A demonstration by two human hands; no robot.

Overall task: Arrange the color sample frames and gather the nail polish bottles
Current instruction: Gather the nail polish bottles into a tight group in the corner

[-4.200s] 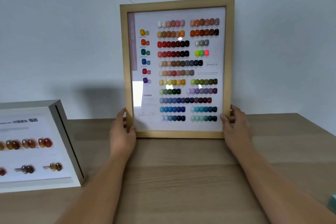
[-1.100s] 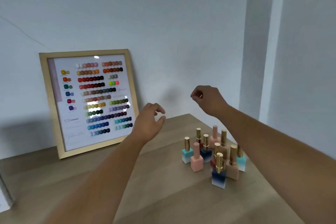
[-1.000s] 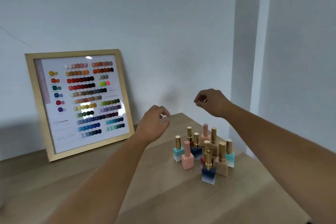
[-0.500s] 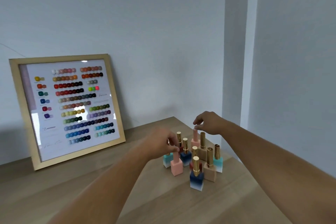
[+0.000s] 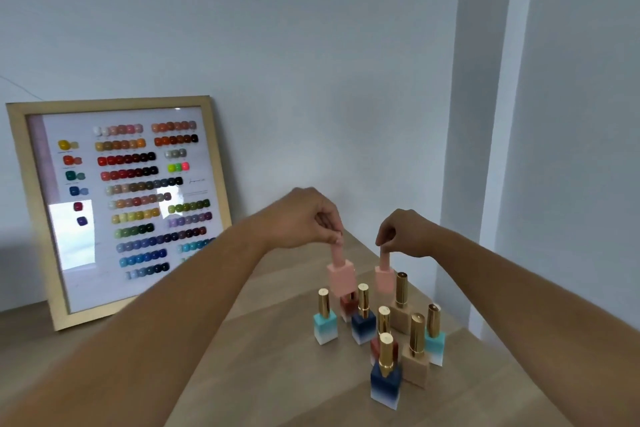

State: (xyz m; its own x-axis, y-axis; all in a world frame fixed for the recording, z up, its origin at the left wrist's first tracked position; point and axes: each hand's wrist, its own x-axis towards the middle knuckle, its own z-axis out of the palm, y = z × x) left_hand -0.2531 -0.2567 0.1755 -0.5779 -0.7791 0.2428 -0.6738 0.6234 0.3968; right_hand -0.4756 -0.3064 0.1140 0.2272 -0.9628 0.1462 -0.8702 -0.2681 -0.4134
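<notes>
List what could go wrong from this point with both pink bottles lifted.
Each pink bottle, left and right, hangs by its cap from a fingertip grip, so either could slip. A fall would land among the standing bottles and topple them. The cluster stands near the table edge.

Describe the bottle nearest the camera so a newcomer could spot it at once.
Find the wooden table and the cluster of nail polish bottles near its right corner. The front bottle stands alone, closest to the viewer; its gold cap tops a body fading from dark navy to white.
</notes>
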